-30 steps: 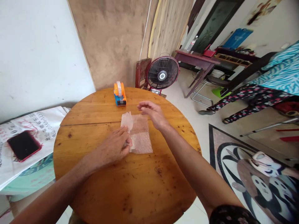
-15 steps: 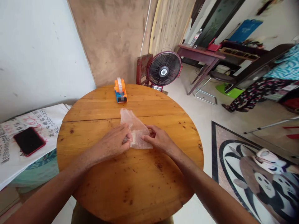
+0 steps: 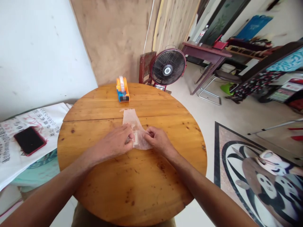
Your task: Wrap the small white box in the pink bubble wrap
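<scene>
Fingers (image 3: pixel 127 127) of left hand (image 3: pixel 115 139) and right hand (image 3: pixel 160 140) pinch translucent wrap (image 3: pixel 131 117) at opposite sides.

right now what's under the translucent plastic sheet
The translucent plastic sheet lies on the round, brown wooden table; whatever the left hand and right hand cover cannot be seen.

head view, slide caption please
Left hand and right hand hold a translucent plastic sheet on a round brown wooden table, near an orange-and-blue tape dispenser.
</scene>
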Motion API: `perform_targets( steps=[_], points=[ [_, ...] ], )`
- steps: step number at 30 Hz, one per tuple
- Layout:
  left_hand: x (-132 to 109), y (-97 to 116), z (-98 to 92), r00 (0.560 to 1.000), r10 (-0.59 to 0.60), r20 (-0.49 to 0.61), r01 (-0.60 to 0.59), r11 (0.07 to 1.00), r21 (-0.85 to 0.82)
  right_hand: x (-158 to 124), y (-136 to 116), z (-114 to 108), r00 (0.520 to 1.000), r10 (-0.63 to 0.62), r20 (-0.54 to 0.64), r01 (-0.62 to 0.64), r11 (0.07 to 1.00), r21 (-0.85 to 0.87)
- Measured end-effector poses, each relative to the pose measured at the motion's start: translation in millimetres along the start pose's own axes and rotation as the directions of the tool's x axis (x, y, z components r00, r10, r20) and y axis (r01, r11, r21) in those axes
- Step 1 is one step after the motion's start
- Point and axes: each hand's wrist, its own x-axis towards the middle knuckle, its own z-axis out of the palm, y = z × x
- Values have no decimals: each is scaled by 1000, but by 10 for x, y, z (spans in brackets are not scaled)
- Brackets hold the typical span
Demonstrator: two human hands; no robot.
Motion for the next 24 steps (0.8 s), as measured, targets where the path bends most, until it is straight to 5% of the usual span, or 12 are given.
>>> perform_targets(
  steps=[11,18,24],
  points=[
    [17,-17,15,1000,-3,-13,3,1000,-13,-24,-246,128,991,99,90,-124,931,344],
    [35,-101,93,999,-10,-31,11,999,31,-12,-399,175,996,25,91,-47,969,243],
    [-10,-44,15,1000,-23,-3,23,1000,-20,-79,-518,95,976,19,216,-76,964,256]
  ],
)
